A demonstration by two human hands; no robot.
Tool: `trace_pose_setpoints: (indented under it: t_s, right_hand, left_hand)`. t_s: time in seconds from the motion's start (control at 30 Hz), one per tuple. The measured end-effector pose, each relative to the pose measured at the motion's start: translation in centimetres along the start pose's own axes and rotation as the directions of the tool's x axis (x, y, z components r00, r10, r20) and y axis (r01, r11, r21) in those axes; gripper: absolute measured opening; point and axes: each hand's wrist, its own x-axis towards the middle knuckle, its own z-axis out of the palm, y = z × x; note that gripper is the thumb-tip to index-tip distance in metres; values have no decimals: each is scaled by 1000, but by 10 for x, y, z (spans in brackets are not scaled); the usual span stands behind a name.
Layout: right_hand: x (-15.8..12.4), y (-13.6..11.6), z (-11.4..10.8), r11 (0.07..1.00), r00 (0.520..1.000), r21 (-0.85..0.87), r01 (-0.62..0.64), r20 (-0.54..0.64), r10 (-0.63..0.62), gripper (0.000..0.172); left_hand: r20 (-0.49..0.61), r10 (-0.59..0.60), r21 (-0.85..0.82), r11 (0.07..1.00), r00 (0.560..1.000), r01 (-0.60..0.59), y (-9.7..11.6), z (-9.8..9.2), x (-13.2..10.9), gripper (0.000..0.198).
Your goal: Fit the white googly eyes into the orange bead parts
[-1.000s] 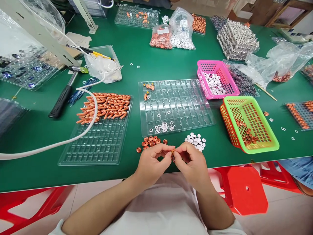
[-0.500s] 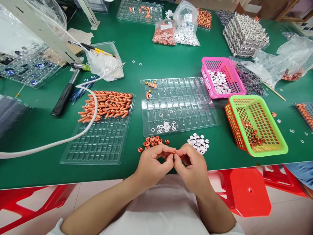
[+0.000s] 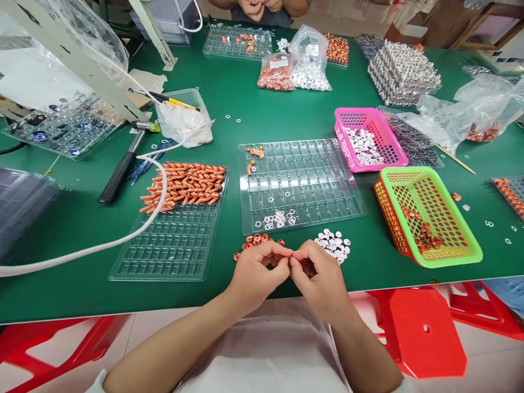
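Note:
My left hand (image 3: 260, 273) and my right hand (image 3: 321, 278) meet at the fingertips above the table's front edge. Both pinch one small copper-coloured part, almost wholly covered by the fingers; its exact shape cannot be made out. Just behind my left hand lies a pile of round copper-coloured caps (image 3: 257, 239). White discs (image 3: 333, 245) are heaped beyond my right hand. Farther back is a clear compartment tray (image 3: 311, 188), with white rings (image 3: 280, 219) along its near side and a few orange pieces (image 3: 256, 152) in its far left corner.
On the left, copper-coloured bent pieces (image 3: 188, 183) fill the back of another clear tray (image 3: 164, 256), crossed by a white hose (image 3: 135, 232). A hammer (image 3: 118, 174) lies beyond. To the right stand a pink basket (image 3: 399, 150) and a green basket (image 3: 464, 229). Another person's hands (image 3: 262, 6) show opposite.
The view has tipped up slightly, bringing another person's hands into sight at the top. My hands keep their pinch, and the small part between them shows less than before.

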Motion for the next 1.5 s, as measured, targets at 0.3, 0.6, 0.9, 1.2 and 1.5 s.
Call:
trace_pose_setpoints:
  t_s: [0.3, 0.6, 0.9, 1.2, 1.5]
  right_hand:
    - [-18, 10, -19, 984, 983, 28, 174, -56, -172, 30]
    - [-27, 11, 7, 929, 906, -79, 363, -204, -371, 39]
    - [-30, 13, 6, 965, 982, 253, 71, -185, -23, 14]
    - [-30, 18, 13, 693, 963, 705, -148, -57, 263, 8]
    - [-31, 18, 19, 677, 971, 729, -98, -79, 225, 11]
  left_hand:
    - [42, -164, -226, 959, 986, 169, 18, -5, 3, 6]
    - [38, -145, -297, 943, 989, 149, 10, 5, -2, 9]
    - [13, -65, -204, 977, 998, 66, 3, 7, -6, 10]
    - [16, -30, -256, 966, 999, 33, -4, 10, -6, 9]
    - [59, 5, -392, 920, 998, 19, -6, 15, -12, 11]
